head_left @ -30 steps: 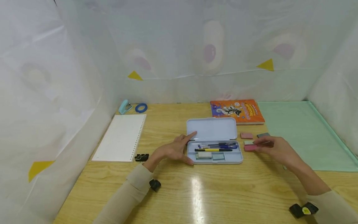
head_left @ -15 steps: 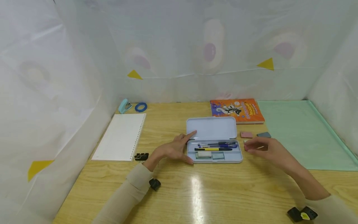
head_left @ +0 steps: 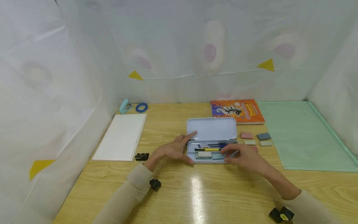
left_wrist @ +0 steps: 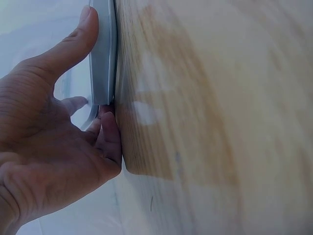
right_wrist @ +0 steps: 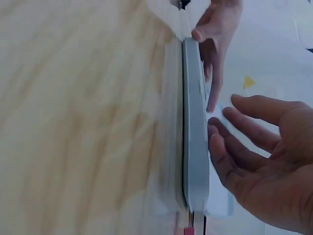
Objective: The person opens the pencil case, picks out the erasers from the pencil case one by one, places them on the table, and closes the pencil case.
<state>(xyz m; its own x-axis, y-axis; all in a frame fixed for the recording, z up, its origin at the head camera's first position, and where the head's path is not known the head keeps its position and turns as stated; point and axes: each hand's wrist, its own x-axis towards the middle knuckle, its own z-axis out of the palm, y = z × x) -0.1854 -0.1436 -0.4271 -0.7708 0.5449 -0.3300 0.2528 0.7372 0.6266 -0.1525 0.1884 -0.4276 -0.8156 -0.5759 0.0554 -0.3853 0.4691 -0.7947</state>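
Observation:
An open pale blue pencil case (head_left: pixel 211 129) lies mid-table, holding pens (head_left: pixel 216 145), a yellow-and-black pen (head_left: pixel 207 150), a whitish eraser (head_left: pixel 204 155) and a grey-green eraser (head_left: pixel 217 156). My left hand (head_left: pixel 176 151) rests at the case's left end, thumb against the front corner and index finger stretched onto the lid. My right hand (head_left: pixel 243 157) hovers at the right side of the case, its fingertips close beside the grey-green eraser. In the right wrist view, the right fingers (right_wrist: pixel 244 125) are loosely spread with nothing between them. The right hand hides the tray's right end.
Right of the case lie a pink eraser (head_left: pixel 246 135), a blue-grey one (head_left: pixel 263 136), two pale ones (head_left: pixel 250 142) and a partly hidden dark pink one (head_left: pixel 255 149). A book (head_left: pixel 237 112), green mat (head_left: pixel 307 133), notepad (head_left: pixel 120 137), binder clip (head_left: pixel 142 156), stapler (head_left: pixel 125 106) and tape roll (head_left: pixel 141 107) surround it.
My right hand has left the dark pink eraser beside the case and moved left over the case's right side, uncovering the pale erasers. The left hand has stayed in place.

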